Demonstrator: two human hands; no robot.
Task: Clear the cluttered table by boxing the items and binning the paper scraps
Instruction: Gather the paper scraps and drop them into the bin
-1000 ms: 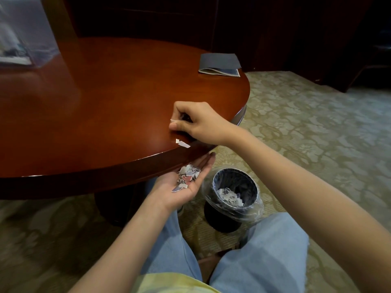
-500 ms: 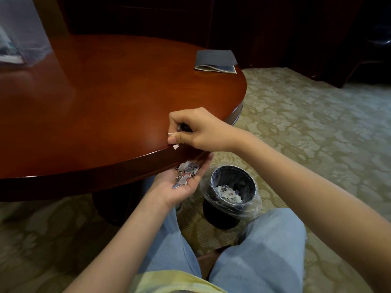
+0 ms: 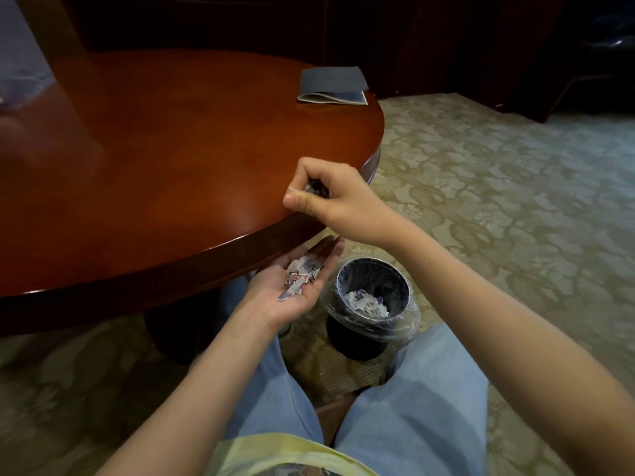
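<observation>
My left hand (image 3: 292, 286) is held palm up just under the edge of the round wooden table (image 3: 154, 159), with a small heap of paper scraps (image 3: 300, 273) lying in the palm. My right hand (image 3: 326, 197) is at the table's edge above it, fingers curled, pinching a small scrap between thumb and forefinger. A black bin (image 3: 372, 297) with a clear plastic liner stands on the carpet to the right of my left hand, and there are more scraps inside it.
A folded dark grey booklet (image 3: 331, 85) lies at the far right of the tabletop. A clear plastic box (image 3: 13, 63) is blurred at the far left. My knees in blue jeans are below, the patterned carpet stretches right, and dark furniture lines the back.
The loose scrap that lay on the table near the edge is gone from the tabletop. My right hand slid toward the edge over my left palm. The camera view shifted slightly.
</observation>
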